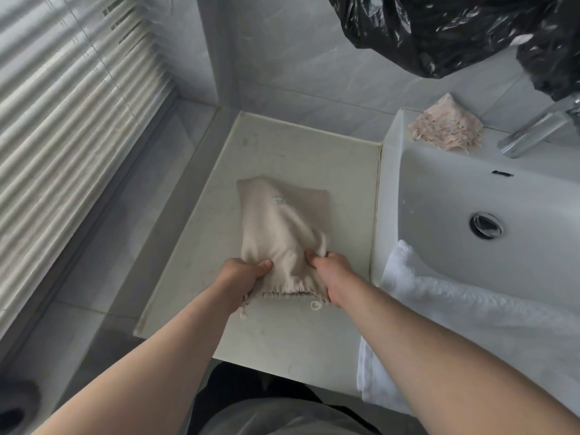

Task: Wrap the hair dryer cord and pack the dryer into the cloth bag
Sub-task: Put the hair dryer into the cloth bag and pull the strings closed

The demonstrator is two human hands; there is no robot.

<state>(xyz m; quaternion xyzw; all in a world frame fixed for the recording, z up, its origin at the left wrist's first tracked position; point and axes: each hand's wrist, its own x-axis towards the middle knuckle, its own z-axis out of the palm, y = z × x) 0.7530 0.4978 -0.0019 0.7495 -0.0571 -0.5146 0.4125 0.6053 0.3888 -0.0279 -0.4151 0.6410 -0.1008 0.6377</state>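
1. My left hand [243,274] grips the left side of the cloth bag [282,227] near its mouth, thumb on top and fingers curled into the fabric.
2. My right hand [329,273] pinches the right side of the bag, thumb and fingers bunching the cloth.
3. The bag lies on the pale counter [282,146] with its gathered mouth towards me and its closed end away from me. It looks bulky, but the cloth hides what is inside.
4. A knotted drawstring [317,305] hangs out at the mouth, just below my right hand.
5. A white sink [392,183] sits just to the right of the counter, with a white towel [439,296] draped over its near edge.
6. A pinkish rag [445,127] rests on the back corner of the sink beside the tap [533,130].
7. A black plastic bag [439,32] hangs above the sink, and window blinds [62,120] are on my left.
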